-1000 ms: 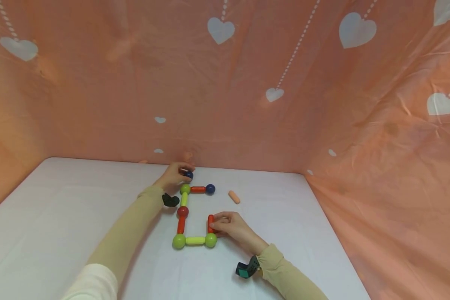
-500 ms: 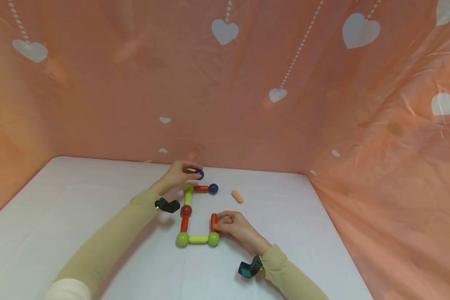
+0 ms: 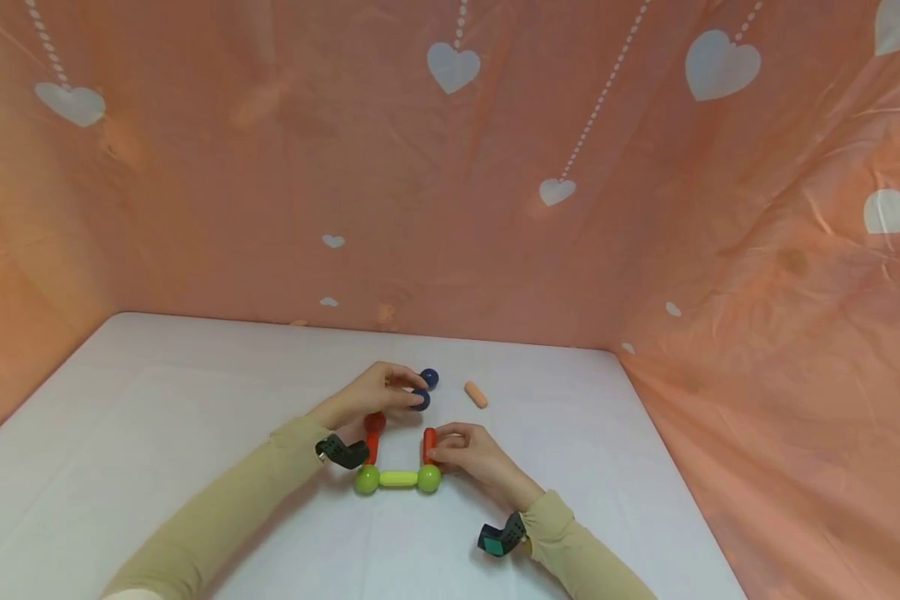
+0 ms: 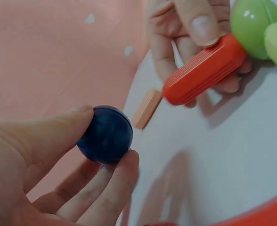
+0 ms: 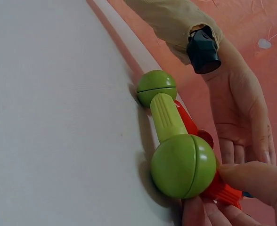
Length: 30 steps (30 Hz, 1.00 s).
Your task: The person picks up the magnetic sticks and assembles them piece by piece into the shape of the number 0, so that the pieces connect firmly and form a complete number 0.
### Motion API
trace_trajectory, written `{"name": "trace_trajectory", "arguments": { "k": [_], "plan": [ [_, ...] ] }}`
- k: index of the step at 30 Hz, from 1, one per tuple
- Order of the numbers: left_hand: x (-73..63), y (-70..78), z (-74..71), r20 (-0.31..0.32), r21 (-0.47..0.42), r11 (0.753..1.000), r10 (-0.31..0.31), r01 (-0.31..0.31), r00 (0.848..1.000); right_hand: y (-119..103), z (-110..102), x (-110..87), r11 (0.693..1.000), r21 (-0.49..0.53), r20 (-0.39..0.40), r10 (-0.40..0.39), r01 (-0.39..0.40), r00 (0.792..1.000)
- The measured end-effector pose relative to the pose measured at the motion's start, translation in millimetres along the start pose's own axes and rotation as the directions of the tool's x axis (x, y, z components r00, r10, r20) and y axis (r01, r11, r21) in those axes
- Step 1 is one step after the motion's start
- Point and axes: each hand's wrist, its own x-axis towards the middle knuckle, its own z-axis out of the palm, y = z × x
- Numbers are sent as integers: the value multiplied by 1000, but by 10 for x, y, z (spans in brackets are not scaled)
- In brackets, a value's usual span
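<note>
My left hand [image 3: 378, 393] pinches a dark blue ball [image 4: 105, 134] between thumb and fingers, above the table. My right hand [image 3: 471, 460] grips a red rod [image 4: 204, 70] of a ball-and-rod building toy. One end of that rod meets a green ball [image 5: 176, 167]; its other end points toward the blue ball. From the green ball a yellow-green rod [image 3: 398, 478] runs left to a second green ball [image 3: 367, 478]. Another red rod [image 3: 372, 448] leads up from there to a red ball [image 3: 375, 422]. My left hand hides most of the far part of this chain.
A second dark blue ball [image 3: 429, 378] shows just beyond my left fingertips. To its right lies a loose orange rod [image 3: 476, 394]. The white table [image 3: 570, 433] ends at a pink cloth [image 3: 390, 208] with hearts behind and at the sides.
My left hand has carried the blue ball from behind the chain's far end rightward and nearer, over the chain toward the red rod. My right hand keeps its grip there.
</note>
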Motion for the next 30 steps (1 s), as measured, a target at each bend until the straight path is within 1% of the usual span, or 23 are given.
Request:
{"name": "trace_trajectory", "arguments": {
  "k": [3,10,12,16,19,21,30],
  "plan": [
    [-8,-9,61,-1,40,999,20,-20,1000,-3,-1,-4,1000,7,3,-6,6,1000],
    [-8,-18,134,-21,114,993,5,-3,1000,17,-22,13,1000,12,11,-3,3,1000],
    [2,-24,141,-16,140,990,5,-2,1000,20,-25,18,1000,13,11,-5,5,1000],
    [16,-26,157,16,179,983,36,-38,999,13,-20,11,1000,11,9,-8,8,1000],
    [22,-26,174,43,179,981,64,-71,997,13,-17,6,1000,14,7,-3,3,1000],
    [27,-26,186,57,182,980,71,-80,996,15,-16,5,1000,12,5,-2,2,1000],
    [45,-21,210,72,170,983,58,-69,996,24,-8,17,1000,8,-13,12,-12,1000]
  ]
}}
